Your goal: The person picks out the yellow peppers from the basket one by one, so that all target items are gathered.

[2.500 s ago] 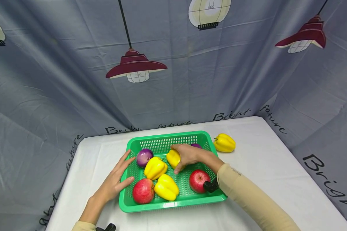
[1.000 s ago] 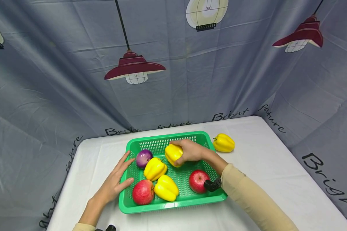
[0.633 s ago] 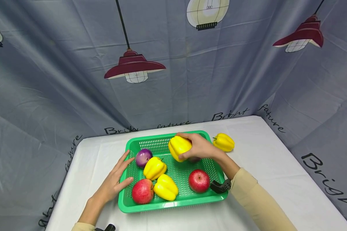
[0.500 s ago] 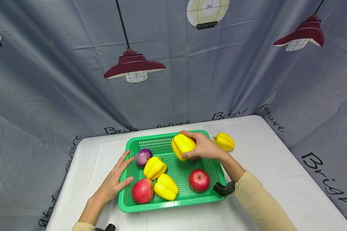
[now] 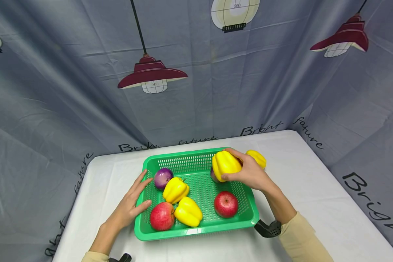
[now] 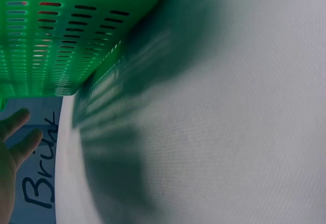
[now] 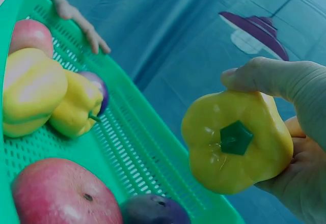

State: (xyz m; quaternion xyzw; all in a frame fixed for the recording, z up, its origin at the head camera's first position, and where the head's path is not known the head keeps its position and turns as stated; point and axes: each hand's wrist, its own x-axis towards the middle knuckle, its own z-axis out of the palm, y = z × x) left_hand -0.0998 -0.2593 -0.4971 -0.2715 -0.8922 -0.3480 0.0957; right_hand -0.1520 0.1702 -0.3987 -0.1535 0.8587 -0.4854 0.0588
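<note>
Right hand grips a yellow pepper – likely light, stiff, best held round its sides – near the basket's far-right corner, left hand spread.

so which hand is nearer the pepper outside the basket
Right: the right hand, holding another pepper, overlaps the outside pepper in the head view; the left hand is across the basket, at its left rim.
</note>
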